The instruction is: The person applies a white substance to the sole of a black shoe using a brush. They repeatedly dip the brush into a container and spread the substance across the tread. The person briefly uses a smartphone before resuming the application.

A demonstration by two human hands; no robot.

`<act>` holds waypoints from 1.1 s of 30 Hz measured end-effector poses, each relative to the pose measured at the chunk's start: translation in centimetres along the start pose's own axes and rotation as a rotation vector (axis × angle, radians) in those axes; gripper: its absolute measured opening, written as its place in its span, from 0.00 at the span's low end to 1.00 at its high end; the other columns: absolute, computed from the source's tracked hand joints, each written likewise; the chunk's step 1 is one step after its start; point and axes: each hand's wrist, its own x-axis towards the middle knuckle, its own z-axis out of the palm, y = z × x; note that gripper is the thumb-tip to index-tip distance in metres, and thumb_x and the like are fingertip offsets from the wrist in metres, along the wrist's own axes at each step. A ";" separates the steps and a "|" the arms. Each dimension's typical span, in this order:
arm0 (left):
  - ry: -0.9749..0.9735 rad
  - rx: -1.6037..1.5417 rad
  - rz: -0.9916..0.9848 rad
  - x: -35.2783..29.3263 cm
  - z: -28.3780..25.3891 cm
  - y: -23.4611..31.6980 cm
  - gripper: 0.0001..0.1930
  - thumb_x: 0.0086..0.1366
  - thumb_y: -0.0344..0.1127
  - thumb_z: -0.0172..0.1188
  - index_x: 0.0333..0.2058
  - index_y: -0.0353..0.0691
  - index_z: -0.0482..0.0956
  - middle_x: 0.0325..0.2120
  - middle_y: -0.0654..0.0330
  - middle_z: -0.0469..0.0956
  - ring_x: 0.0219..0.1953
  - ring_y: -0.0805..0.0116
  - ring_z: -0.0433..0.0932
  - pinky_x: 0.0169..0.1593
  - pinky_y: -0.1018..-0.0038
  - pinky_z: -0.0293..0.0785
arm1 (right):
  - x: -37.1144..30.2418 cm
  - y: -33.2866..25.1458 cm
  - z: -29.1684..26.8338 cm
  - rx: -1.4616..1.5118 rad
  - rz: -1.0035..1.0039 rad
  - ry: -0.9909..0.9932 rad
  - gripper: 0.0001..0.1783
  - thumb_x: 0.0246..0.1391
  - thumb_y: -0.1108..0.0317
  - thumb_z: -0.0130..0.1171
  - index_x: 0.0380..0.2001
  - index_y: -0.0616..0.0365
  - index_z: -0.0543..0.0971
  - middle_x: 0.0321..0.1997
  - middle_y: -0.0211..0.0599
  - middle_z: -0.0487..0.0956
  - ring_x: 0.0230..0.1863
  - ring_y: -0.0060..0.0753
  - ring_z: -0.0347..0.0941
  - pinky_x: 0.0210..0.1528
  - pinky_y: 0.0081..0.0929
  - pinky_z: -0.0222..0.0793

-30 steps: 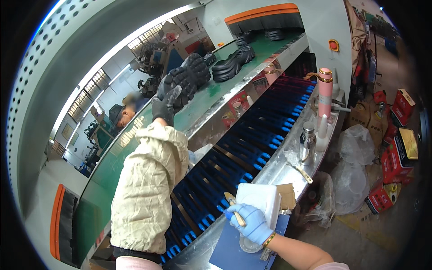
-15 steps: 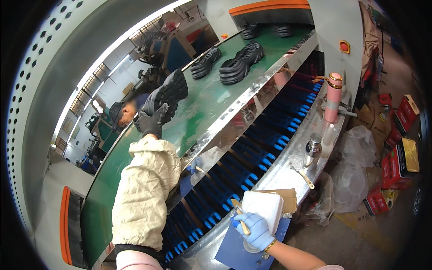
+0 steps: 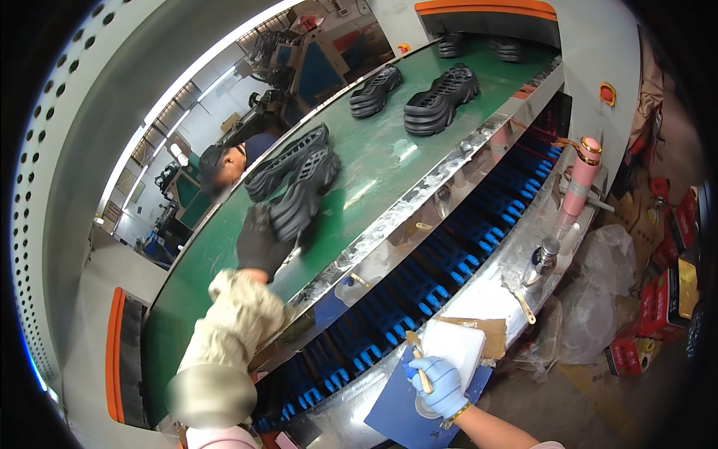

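My left hand, in a black glove, grips the near end of a black shoe sole over the green conveyor belt. Right beside that sole, on its far left side, lies a second black sole. Another pair, a larger-looking sole and a sole, rests farther up the belt. My right hand, in a light blue glove, is closed around a brush with a wooden handle. It is held over a blue board, next to a white block-like container.
Two more soles sit near the orange-edged opening at the belt's far end. A pink flask, a metal bottle and another brush stand or lie along the metal ledge. A person is beyond the belt.
My left hand has come down and nearer with the raised soles; two now show side by side at the belt. The view has shifted slightly. My right hand still holds the brush.
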 end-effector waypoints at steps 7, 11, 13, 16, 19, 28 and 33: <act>0.084 0.050 0.006 3.9 0.9 1.7 0.35 0.49 0.46 0.73 0.55 0.40 0.73 0.50 0.46 0.77 0.49 0.41 0.79 0.50 0.54 0.78 | 0.1 -1.3 0.5 0.125 0.036 0.002 0.10 0.54 0.68 0.65 0.41 0.51 0.82 0.32 0.39 0.83 0.34 0.46 0.80 0.39 0.41 0.76; 0.097 -0.123 0.018 -0.3 -1.2 2.4 0.33 0.50 0.48 0.74 0.53 0.41 0.76 0.46 0.50 0.78 0.51 0.44 0.78 0.51 0.56 0.79 | 0.2 -0.1 -0.6 0.003 0.013 0.063 0.10 0.55 0.67 0.66 0.41 0.52 0.82 0.33 0.41 0.83 0.34 0.45 0.81 0.39 0.39 0.76; 0.101 -0.103 0.052 -5.1 -5.7 0.3 0.30 0.50 0.48 0.76 0.50 0.42 0.77 0.43 0.51 0.78 0.46 0.46 0.80 0.49 0.58 0.80 | 0.1 -0.1 0.0 0.052 0.011 0.049 0.11 0.55 0.67 0.66 0.42 0.52 0.82 0.33 0.41 0.83 0.34 0.46 0.81 0.39 0.39 0.77; 0.018 -0.064 -0.126 -10.4 -9.1 -4.5 0.31 0.47 0.44 0.77 0.48 0.41 0.75 0.44 0.49 0.75 0.46 0.44 0.77 0.49 0.55 0.78 | -0.1 -0.1 0.6 0.090 0.011 0.035 0.11 0.55 0.67 0.66 0.42 0.52 0.82 0.33 0.41 0.83 0.34 0.46 0.81 0.39 0.39 0.77; 0.037 0.064 -0.187 -11.0 -9.0 -8.6 0.30 0.48 0.40 0.75 0.49 0.39 0.74 0.43 0.46 0.76 0.46 0.43 0.78 0.49 0.56 0.77 | 0.0 -1.0 0.7 0.119 0.029 0.036 0.10 0.55 0.67 0.66 0.41 0.52 0.83 0.33 0.41 0.83 0.35 0.46 0.81 0.40 0.39 0.77; -0.036 0.052 -0.128 -2.5 -3.1 -7.3 0.38 0.46 0.42 0.75 0.56 0.39 0.72 0.52 0.44 0.75 0.52 0.40 0.76 0.54 0.54 0.76 | -0.1 -0.5 0.8 0.039 0.017 0.075 0.09 0.55 0.67 0.66 0.40 0.52 0.83 0.34 0.41 0.83 0.36 0.46 0.81 0.41 0.39 0.77; 0.008 0.009 -0.157 -2.9 -3.0 -6.3 0.40 0.45 0.46 0.77 0.57 0.39 0.71 0.52 0.45 0.76 0.51 0.42 0.78 0.53 0.55 0.77 | -0.7 -0.2 1.2 0.062 0.037 0.085 0.10 0.56 0.66 0.65 0.41 0.52 0.83 0.36 0.40 0.84 0.36 0.45 0.82 0.42 0.38 0.78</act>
